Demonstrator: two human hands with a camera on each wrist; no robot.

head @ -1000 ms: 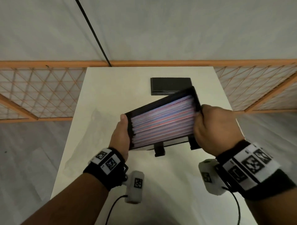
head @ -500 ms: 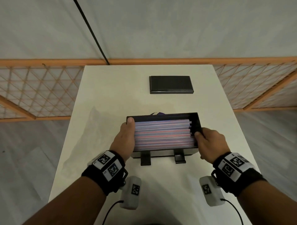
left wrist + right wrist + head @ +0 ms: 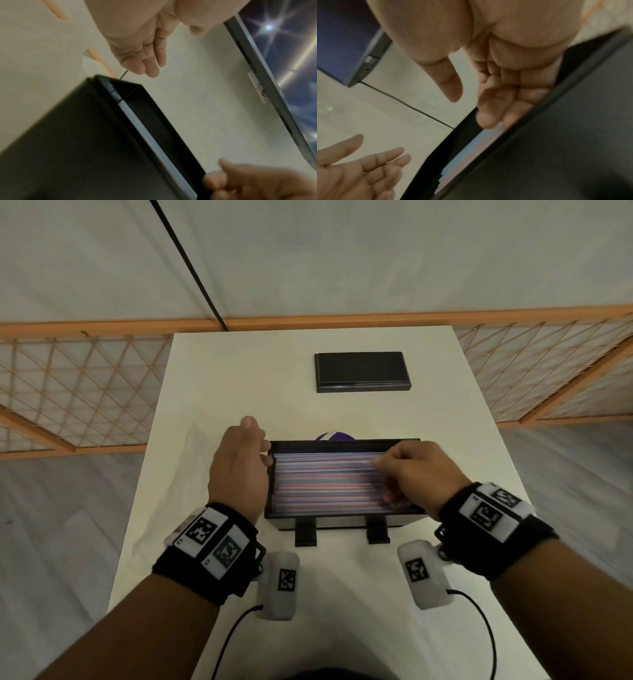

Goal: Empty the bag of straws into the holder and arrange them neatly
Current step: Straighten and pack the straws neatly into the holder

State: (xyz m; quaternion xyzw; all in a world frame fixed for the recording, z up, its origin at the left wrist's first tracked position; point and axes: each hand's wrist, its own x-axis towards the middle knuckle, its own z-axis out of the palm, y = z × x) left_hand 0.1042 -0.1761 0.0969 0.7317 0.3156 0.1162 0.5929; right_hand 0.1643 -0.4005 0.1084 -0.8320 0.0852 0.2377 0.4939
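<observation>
The black holder (image 3: pixel 342 523) stands level on the white table (image 3: pixel 342 611), full of pink and blue striped straws (image 3: pixel 325 481) lying lengthwise in a flat layer. My left hand (image 3: pixel 253 453) hovers at the holder's left end with relaxed fingers and grips nothing; in the left wrist view this left hand (image 3: pixel 150 66) is spread above the holder's corner (image 3: pixel 72 135). My right hand (image 3: pixel 394 470) lies over the right part of the straws. In the right wrist view its fingertips (image 3: pixel 489 119) touch the straw ends (image 3: pixel 471 152) beside the holder's wall (image 3: pixel 556 155), thumb free.
A flat black lid (image 3: pixel 362 371) lies at the back of the table. A purple and white object (image 3: pixel 334 436) peeks out just behind the holder. A faint clear film (image 3: pixel 185 474) lies left of it. Orange lattice railings (image 3: pixel 75 392) flank the table.
The holder, first held tilted in both hands, came down level onto the table. Both hands have let go of its ends, and the right hand has moved onto the straws.
</observation>
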